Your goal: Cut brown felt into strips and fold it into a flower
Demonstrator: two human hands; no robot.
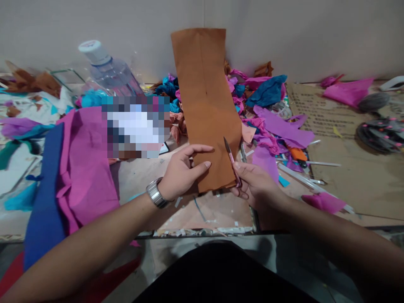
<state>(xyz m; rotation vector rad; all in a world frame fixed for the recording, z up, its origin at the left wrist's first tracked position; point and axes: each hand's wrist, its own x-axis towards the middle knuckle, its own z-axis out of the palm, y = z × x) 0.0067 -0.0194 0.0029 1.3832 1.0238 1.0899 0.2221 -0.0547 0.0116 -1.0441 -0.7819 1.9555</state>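
Note:
A long strip of brown crepe paper [210,109] lies across the table, its far end leaning up against the wall. My left hand [186,170] rests on the near left part of the paper, thumb and forefinger spread apart. At the paper's near right edge, my right hand [257,185] grips small scissors [232,162] with pink handles. Their dark blades look closed and point away from me over the paper. My palm and fingers hide part of the handles.
Pink crepe paper [90,168] and a blue sheet [47,181] hang over the table edge at left. Behind stands a clear bottle [115,73]. Crumpled scraps [268,92] lie around the brown paper. Cardboard [347,176], clear sticks [303,179] and an orange-handled tool [297,155] are at right.

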